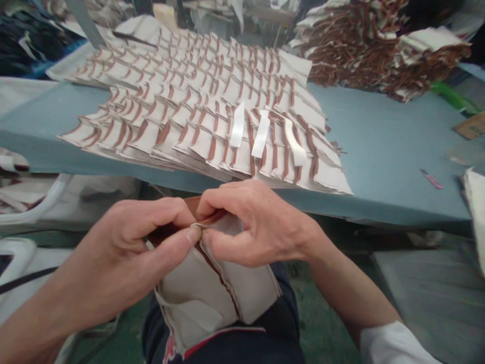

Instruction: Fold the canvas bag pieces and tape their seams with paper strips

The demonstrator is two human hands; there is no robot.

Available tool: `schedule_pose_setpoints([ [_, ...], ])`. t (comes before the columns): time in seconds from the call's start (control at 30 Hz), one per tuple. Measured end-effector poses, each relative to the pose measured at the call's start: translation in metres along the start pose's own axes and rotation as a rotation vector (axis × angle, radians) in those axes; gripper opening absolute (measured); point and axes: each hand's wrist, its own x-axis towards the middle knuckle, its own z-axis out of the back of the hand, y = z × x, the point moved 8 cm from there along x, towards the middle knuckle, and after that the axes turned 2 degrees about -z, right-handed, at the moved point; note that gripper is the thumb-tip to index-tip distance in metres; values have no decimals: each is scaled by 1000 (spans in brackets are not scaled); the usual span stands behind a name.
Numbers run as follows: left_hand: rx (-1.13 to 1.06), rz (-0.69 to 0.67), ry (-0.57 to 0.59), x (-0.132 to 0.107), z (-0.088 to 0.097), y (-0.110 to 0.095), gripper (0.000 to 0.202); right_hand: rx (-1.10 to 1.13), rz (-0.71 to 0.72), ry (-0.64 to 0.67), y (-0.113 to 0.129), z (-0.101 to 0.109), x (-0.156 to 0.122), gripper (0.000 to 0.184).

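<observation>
A cream fabric piece (189, 283) with brown edging and a dark seam down its middle hangs over my lap. My left hand (151, 242) pinches its upper edge between thumb and forefinger. Close beside that grip, my right hand (246, 222) has its thumb and fingers closed on the same edge. The two thumb tips nearly meet at the seam. What lies inside the fold under my fingers is hidden. Just beyond my hands, overlapping rows of similar cream pieces (182, 126) with brown edges cover the near part of the table.
The blue-grey table (379, 151) runs across in front of me. Three white strips, one of them a middle strip (260, 134), lie on the rows. A tall pile of brown-edged pieces (352, 50) stands back right. A small pink tool (431, 179) lies right. White tubular frames (38, 202) are at left.
</observation>
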Motion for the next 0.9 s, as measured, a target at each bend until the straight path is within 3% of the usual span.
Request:
schedule_pose_setpoints([
  [0.33, 73, -34, 103, -7, -1, 17, 20, 4, -101, 67, -16, -12, 2, 9],
  [0.63, 273, -211, 19, 1, 2, -8, 26, 43, -108, 98, -20, -18, 5, 6],
  [0.9, 436, -346, 50, -30, -13, 10, 25, 104, -156, 47, -33, -28, 2, 7],
])
